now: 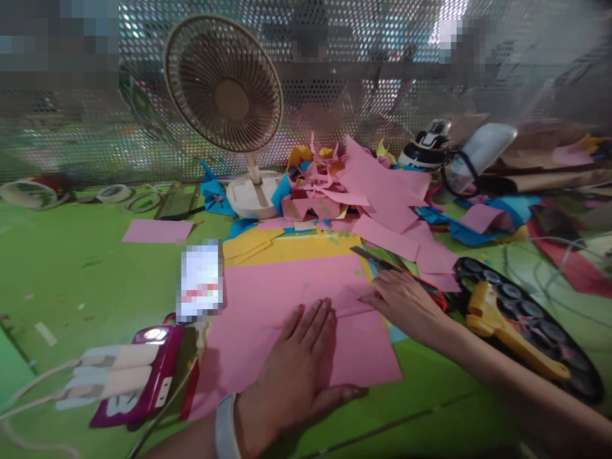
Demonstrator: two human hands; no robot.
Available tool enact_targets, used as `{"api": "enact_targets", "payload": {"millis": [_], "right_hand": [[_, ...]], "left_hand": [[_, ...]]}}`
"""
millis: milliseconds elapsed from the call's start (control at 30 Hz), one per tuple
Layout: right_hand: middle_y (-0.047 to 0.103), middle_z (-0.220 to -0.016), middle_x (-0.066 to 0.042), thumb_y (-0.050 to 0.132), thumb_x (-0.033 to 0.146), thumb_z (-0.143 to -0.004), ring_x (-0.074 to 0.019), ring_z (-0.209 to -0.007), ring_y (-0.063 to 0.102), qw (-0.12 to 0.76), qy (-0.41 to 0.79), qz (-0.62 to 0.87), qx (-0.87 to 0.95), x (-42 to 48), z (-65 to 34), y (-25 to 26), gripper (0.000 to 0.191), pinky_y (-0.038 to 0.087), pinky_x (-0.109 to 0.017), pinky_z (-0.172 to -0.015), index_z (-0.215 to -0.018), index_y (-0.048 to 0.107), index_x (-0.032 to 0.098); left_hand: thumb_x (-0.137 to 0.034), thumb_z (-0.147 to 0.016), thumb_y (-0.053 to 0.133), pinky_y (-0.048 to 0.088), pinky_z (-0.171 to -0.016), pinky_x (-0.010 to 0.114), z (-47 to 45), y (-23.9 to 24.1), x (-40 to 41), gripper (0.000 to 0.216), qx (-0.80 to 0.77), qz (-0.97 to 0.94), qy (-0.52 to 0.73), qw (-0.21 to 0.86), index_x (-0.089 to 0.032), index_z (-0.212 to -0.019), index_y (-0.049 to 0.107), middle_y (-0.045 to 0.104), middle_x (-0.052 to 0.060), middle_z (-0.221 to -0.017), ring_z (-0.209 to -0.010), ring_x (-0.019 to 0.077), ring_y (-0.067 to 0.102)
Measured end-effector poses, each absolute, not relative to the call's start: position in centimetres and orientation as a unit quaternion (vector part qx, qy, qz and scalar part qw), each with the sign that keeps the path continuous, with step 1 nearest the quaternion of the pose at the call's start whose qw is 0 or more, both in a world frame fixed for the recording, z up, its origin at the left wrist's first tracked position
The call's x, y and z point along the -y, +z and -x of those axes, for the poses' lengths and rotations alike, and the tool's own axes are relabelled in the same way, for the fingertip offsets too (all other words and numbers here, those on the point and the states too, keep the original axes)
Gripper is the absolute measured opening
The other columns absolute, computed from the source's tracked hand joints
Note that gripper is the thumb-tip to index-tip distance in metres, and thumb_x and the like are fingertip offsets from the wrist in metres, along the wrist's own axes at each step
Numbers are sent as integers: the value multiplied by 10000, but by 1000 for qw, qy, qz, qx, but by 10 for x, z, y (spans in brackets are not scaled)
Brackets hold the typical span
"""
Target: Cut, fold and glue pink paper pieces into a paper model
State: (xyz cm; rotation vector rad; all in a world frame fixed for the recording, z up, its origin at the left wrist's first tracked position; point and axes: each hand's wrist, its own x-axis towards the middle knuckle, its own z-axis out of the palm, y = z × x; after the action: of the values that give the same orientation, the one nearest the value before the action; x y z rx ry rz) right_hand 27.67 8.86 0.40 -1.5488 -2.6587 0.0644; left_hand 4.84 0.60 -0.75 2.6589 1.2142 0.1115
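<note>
A large pink paper sheet (268,299) lies on the green table in front of me, with a fold or flap near its right side. My left hand (296,370) rests flat on the sheet, fingers stretched out and close together, a white band on the wrist. My right hand (406,303) lies on the sheet's right edge, fingers extended and pressing on the folded flap (354,299). Neither hand holds anything. Scissors with red handles (382,261) lie just beyond my right hand.
A beige desk fan (224,89) stands at the back. A heap of pink, blue and yellow paper scraps (354,185) lies behind the sheet. A yellow glue gun (507,325) sits on a black tray at right. A magenta device (148,370) with cables lies at left; tape rolls (115,192) far left.
</note>
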Motion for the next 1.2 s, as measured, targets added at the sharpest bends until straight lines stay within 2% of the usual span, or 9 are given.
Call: {"api": "enact_targets", "payload": {"millis": [67,167,233,300,400,633,833,1067,1200], "right_hand": [[637,-802,-82,437,360,-904,-230,-786,577,84,-26,514,853,-79,-275,7,301,410,-361,-715,-746,600,163],[622,-1113,-113,396,372,-920,-243,-1006,552,172,-54,441,879,-54,-262,6,330,397,-393,-865,-1057,596,147],[507,-1294,-155,385,479,-897,-256,-1181,452,160,-32,359,919,-38,-253,0,540,359,-397,-972,-1247,480,79],[419,-1361,-196,370,587,-852,-282,-1272,348,137,-18,332,933,-29,-247,-9,742,322,-429,-1025,-1323,379,13],[365,-1387,-218,367,637,-820,-303,-1312,276,112,-1,340,934,-26,-246,-21,835,279,-470,-1057,-1355,325,-3],[361,-1388,-203,367,621,-831,-284,-1313,284,106,5,331,938,-32,-253,-20,795,183,-505,-1095,-1349,347,19],[367,-1381,-215,408,604,-829,-295,-1284,341,90,-14,373,923,-30,-276,-17,786,223,-502,-1078,-1359,335,28],[347,-1398,-198,399,595,-839,-301,-1295,319,91,-23,374,923,-30,-284,-18,771,223,-532,-1067,-1373,311,45],[358,-1396,-184,399,582,-846,-297,-1286,338,102,-31,370,923,-29,-285,-20,756,263,-526,-1050,-1388,287,66]], "left_hand": [[-695,-812,256,98,-1102,475,-48,-9,-6,873,-410,-905,46,100,-82,-1423,137,150,157,-1477,-1362,302,83],[-697,-804,283,108,-1104,467,-48,-11,-5,888,-410,-906,57,91,-61,-1413,168,163,172,-1472,-1360,306,97],[-682,-810,302,119,-1103,466,-48,-13,-5,875,-410,-905,66,90,-64,-1414,165,157,168,-1475,-1359,303,110],[-667,-817,316,134,-1100,468,-47,-14,-4,857,-412,-904,71,94,-84,-1421,145,146,154,-1480,-1358,295,127],[-660,-817,330,157,-1096,464,-46,-13,-4,844,-419,-899,65,109,-110,-1427,134,140,137,-1485,-1356,286,150],[-650,-831,307,166,-1094,458,-47,-9,-5,828,-418,-900,62,104,-101,-1427,135,152,140,-1481,-1354,285,155],[-667,-829,272,149,-1096,439,-43,-5,-1,827,-421,-902,41,81,-98,-1421,171,175,140,-1476,-1354,283,155],[-683,-813,270,186,-1083,439,-21,2,14,871,-479,-876,1,53,-53,-1411,194,187,180,-1462,-1346,294,185],[-675,-811,295,215,-1073,449,-6,0,25,855,-501,-865,21,24,-92,-1424,165,215,163,-1460,-1336,298,217]]}}
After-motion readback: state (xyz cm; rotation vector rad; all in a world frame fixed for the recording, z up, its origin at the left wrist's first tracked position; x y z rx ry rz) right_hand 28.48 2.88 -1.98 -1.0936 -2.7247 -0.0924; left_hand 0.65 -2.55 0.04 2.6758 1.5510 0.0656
